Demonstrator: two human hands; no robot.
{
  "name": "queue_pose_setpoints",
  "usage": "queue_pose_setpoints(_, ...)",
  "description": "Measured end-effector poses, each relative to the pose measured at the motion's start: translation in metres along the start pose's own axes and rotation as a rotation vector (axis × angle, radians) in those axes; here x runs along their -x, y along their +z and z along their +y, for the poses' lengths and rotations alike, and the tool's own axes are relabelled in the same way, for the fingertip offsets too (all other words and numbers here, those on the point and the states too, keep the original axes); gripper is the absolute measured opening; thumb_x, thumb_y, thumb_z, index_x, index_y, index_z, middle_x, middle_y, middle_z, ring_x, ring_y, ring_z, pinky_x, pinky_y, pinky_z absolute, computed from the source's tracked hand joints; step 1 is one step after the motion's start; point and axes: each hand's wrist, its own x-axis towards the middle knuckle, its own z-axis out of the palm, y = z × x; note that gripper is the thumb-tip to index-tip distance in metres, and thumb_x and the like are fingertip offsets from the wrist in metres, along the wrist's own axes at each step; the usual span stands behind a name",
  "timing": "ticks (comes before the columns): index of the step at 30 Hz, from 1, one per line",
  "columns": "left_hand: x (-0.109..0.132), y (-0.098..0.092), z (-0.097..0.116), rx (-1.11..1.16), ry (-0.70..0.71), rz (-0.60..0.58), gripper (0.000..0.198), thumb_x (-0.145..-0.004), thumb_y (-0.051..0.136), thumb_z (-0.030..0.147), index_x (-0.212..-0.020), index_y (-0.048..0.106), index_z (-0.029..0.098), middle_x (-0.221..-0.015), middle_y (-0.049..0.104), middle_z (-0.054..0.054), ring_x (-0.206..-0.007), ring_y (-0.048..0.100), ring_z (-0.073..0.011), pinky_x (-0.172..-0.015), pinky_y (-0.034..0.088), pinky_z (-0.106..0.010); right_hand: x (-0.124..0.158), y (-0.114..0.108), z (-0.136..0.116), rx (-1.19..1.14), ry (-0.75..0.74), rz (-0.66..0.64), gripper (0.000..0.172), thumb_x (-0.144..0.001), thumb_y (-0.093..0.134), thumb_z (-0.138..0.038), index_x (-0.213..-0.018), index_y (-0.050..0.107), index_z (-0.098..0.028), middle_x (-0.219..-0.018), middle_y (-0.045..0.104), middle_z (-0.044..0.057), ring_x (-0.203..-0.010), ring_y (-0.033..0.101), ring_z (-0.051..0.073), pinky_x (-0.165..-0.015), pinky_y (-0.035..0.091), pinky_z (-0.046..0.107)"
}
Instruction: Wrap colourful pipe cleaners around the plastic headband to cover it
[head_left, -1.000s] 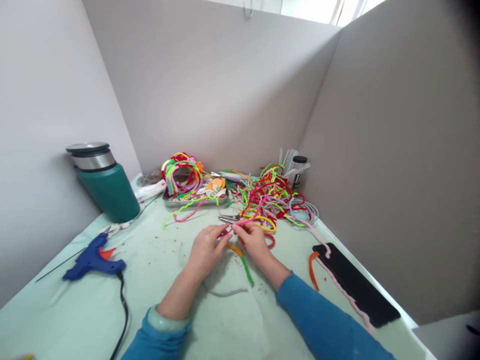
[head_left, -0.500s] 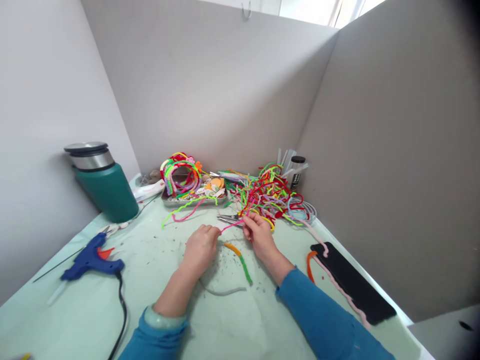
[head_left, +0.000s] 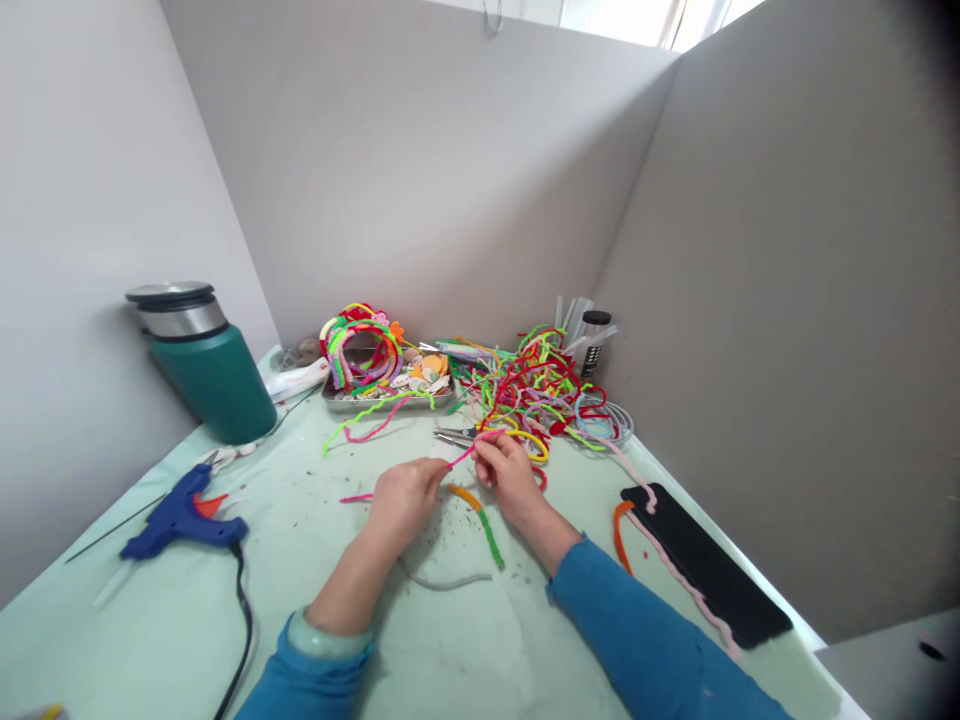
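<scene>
Beyond the left hand [head_left: 405,497]: tray [head_left: 341,405] (silvery); rings [head_left: 339,362] inside.

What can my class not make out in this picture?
All in the head view:
Whether the pink pipe cleaner between the hands joins the pink end beyond: the left hand hides it.
The rest of the red loop: behind the right hand.
The glue gun cord's end: cut off by the bottom edge.
Markings on the black-capped jar: too small.
</scene>
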Motion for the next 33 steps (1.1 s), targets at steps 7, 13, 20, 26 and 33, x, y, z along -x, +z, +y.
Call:
queue_pose_setpoints(7, 0.003, -0.005, 0.001, -0.192, 0.004, -0.059, 0.028, -0.087, 0.037, 0.030, -0.086, 0.064, 0.025, -0.078, 0.063, -0.004, -0.073, 0.056, -0.0170, -0.056, 0.031, -0.025, -0.001, -0.002, -0.005, 0.142, -0.073, -0.020, 0.023, -0.073, 0.057, -0.040, -0.079, 0.050, -0.019, -0.058, 0.050, -0.005, -0.042, 0.039, 0.006, -0.040, 0.028, 0.018)
queue_pose_setpoints(13, 0.003, -0.007, 0.003, -0.226, 0.051, -0.070, 0.027, -0.086, 0.037, 0.026, -0.080, 0.063, 0.022, -0.073, 0.060, -0.006, -0.080, 0.052, -0.0183, -0.062, 0.034, -0.027, -0.004, -0.008, -0.009, 0.097, -0.035, 0.042, 0.029, -0.071, 0.058, -0.046, -0.080, 0.051, -0.019, -0.062, 0.050, -0.004, -0.041, 0.039, 0.006, -0.036, 0.025, 0.019)
queue_pose_setpoints(20, 0.001, -0.003, -0.001, -0.153, 0.106, -0.021, 0.024, -0.084, 0.040, 0.023, -0.083, 0.064, 0.020, -0.075, 0.059, -0.007, -0.080, 0.050, -0.0197, -0.071, 0.038, -0.030, -0.002, -0.004, -0.005, 0.120, -0.025, 0.031, 0.030, -0.072, 0.056, -0.046, -0.075, 0.052, -0.017, -0.057, 0.049, -0.004, -0.041, 0.037, 0.005, -0.038, 0.027, 0.018)
queue_pose_setpoints(26, 0.000, 0.002, 0.004, 0.175, 0.128, 0.094, 0.026, -0.084, 0.043, 0.024, -0.106, 0.056, 0.020, -0.093, 0.060, -0.006, -0.088, 0.052, -0.0175, -0.077, 0.040, -0.029, 0.006, 0.006, -0.002, 0.132, -0.002, -0.106, 0.024, -0.074, 0.056, -0.040, -0.078, 0.049, -0.018, -0.061, 0.054, -0.004, -0.040, 0.038, 0.005, -0.039, 0.028, 0.017)
queue_pose_setpoints(33, -0.002, 0.002, 0.005, 0.251, 0.076, 0.047, 0.023, -0.086, 0.036, 0.021, -0.083, 0.059, 0.018, -0.080, 0.059, -0.004, -0.075, 0.054, -0.0137, -0.069, 0.040, -0.024, 0.007, 0.005, 0.001, 0.258, -0.039, -0.099, 0.018, -0.071, 0.057, -0.034, -0.070, 0.049, -0.018, -0.056, 0.053, -0.005, -0.040, 0.039, 0.006, -0.038, 0.029, 0.018)
